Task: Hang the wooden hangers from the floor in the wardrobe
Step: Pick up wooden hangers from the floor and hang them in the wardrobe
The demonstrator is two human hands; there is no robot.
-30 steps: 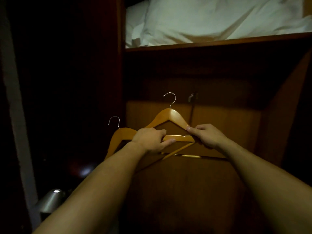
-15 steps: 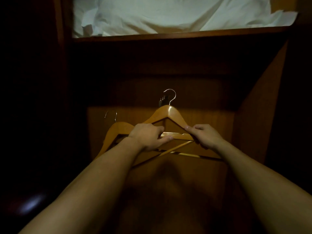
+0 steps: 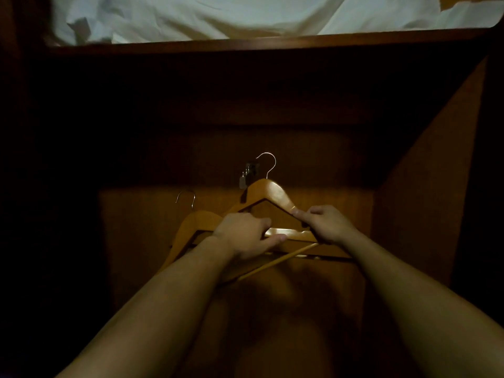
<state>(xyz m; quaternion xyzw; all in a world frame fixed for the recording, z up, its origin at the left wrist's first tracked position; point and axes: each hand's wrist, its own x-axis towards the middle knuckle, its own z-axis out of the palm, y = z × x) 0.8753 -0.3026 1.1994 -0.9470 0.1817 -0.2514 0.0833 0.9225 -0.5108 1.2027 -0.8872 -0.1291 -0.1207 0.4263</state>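
I hold two wooden hangers with metal hooks inside a dark wooden wardrobe (image 3: pixel 425 170). My right hand (image 3: pixel 326 223) grips the right shoulder of the front hanger (image 3: pixel 275 193), whose hook points up. My left hand (image 3: pixel 242 236) grips the overlapping hangers at their middle, fingers curled over the bars. The second hanger (image 3: pixel 195 223) pokes out to the left behind my left hand, its hook also up. Much of both lower bars is hidden by my hands. No rail shows in the dark upper part.
A shelf (image 3: pixel 272 40) tops the wardrobe, with white bedding (image 3: pixel 218 15) lying on it. A small dark metal fitting (image 3: pixel 248 173) sits on the back panel just left of the front hook. The wardrobe's right wall slants close by; the left side is in deep shadow.
The view has swung left and down a little, centring on the wardrobe. Both hands keep their hold and the front hanger has tipped slightly, its hook now beside the metal fitting.
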